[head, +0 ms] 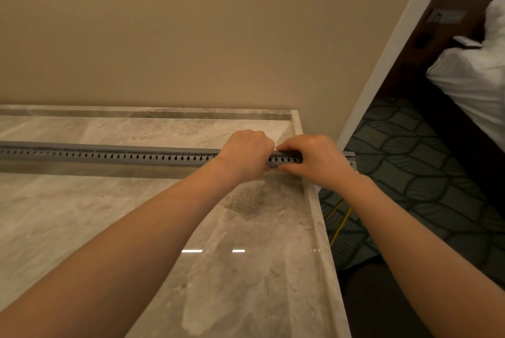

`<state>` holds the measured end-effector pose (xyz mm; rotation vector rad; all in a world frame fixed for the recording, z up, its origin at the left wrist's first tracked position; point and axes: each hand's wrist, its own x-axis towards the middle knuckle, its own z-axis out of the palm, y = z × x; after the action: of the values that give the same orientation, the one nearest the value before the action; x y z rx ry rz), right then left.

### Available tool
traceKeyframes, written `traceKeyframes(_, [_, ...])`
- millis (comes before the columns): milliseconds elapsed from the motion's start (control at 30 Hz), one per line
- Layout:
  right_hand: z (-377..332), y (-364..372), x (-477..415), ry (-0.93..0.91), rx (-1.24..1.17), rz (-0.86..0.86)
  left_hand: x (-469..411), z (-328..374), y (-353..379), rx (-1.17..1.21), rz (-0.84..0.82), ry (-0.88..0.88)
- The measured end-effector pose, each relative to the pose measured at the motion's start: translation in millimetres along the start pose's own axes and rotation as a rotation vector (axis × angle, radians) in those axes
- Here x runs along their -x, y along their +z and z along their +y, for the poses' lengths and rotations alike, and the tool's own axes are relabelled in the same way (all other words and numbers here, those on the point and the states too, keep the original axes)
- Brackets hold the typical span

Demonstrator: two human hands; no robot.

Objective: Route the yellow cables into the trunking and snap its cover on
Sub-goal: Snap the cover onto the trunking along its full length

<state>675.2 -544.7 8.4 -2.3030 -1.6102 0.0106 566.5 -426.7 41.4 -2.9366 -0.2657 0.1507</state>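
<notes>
Trunking [109, 156] overhangs countertop [273, 269] edge, gripped by left hand [246, 153], right hand [317, 158].

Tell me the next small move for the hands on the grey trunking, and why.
Probably press down with the right hand and work toward the right end of the trunking. Both it and the left hand grip the trunking near the edge of the marble counter, the stretch to their left looks already closed, and the yellow cables hang down beyond that end.
</notes>
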Motion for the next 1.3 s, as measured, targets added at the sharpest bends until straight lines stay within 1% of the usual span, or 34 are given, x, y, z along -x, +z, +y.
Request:
traceKeyframes(67, [4.7, -2.0, 6.4, 0.017, 0.013, -0.002, 0.4, -0.4, -0.6, 0.008, 0.001, 0.003])
traceKeyframes(267, [26.9, -18.3, 23.2, 0.049, 0.161, -0.027, -0.5, -2.8, 0.1, 0.043, -0.025, -0.001])
traceKeyframes(367, [31.8, -25.9, 23.2, 0.055, 0.184, -0.057, -1.4, -3.6, 1.1, 0.046, -0.026, 0.007])
traceKeyframes(500, [29.9, -31.9, 13.6, 0.02, 0.268, -0.124, -1.4, -6.1, 4.3, 0.036, -0.012, 0.014])
traceKeyframes(633, [30.2, -33.8, 10.7, 0.0, 0.285, -0.143, -3.9, -8.5, 7.2, 0.043, -0.001, 0.031])
traceKeyframes(833, [31.9, -33.7, 10.0, 0.014, 0.247, -0.128, -6.7, -10.1, 10.9, 0.016, 0.04, 0.064])
traceKeyframes(967, [32.5, -32.8, 10.7, 0.023, 0.22, -0.111, -8.5, -7.3, 12.1, 0.038, 0.077, 0.041])
traceKeyframes(1133, [33.8, -32.0, 11.5, 0.035, 0.192, -0.091, -15.8, 10.9, 19.8, 0.1, 0.166, 0.03])
traceKeyframes(1233, [37.6, -28.2, 12.1, 0.032, 0.169, -0.064, -19.3, 18.3, 27.9, 0.076, 0.23, 0.017])
traceKeyframes(1300, [41.3, -23.9, 15.3, 0.036, 0.125, -0.015, -20.2, 16.7, 33.0, 0.061, 0.245, 0.015])
